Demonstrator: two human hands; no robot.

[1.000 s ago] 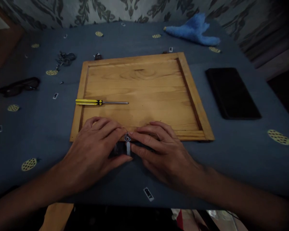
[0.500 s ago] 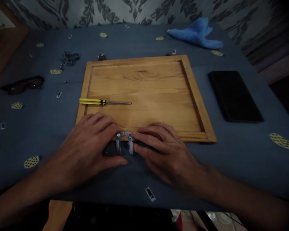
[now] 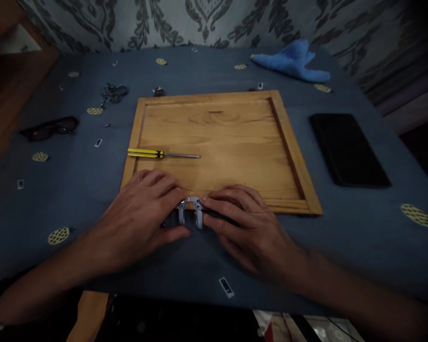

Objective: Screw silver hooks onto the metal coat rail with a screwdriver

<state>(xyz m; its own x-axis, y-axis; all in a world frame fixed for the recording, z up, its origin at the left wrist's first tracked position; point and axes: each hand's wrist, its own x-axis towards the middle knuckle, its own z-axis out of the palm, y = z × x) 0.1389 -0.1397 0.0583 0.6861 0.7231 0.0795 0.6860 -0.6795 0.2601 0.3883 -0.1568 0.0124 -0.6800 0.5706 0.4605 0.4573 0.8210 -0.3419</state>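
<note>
A square wooden panel (image 3: 231, 142) with a raised frame lies flat on the blue cloth. A small metal hinge-like bracket (image 3: 189, 211) sits at the middle of its near edge, hanging onto the cloth. My left hand (image 3: 139, 223) rests beside the bracket on its left, fingers bent, fingertips pinching it. From the right, my right hand (image 3: 246, 223) presses its fingertips against the same bracket. A yellow-handled screwdriver (image 3: 157, 154) lies on the panel's left part, apart from both hands.
A black phone (image 3: 347, 149) lies right of the panel. A blue fluffy cloth (image 3: 292, 61) is at the far right. Dark glasses (image 3: 50, 128) and a bunch of small metal parts (image 3: 114, 92) lie at the left. Patterned wall behind; table edge near me.
My left fingers have drawn back to the left, uncovering both legs of the bracket. The view has shifted slightly; the hands stay at the panel's near edge.
</note>
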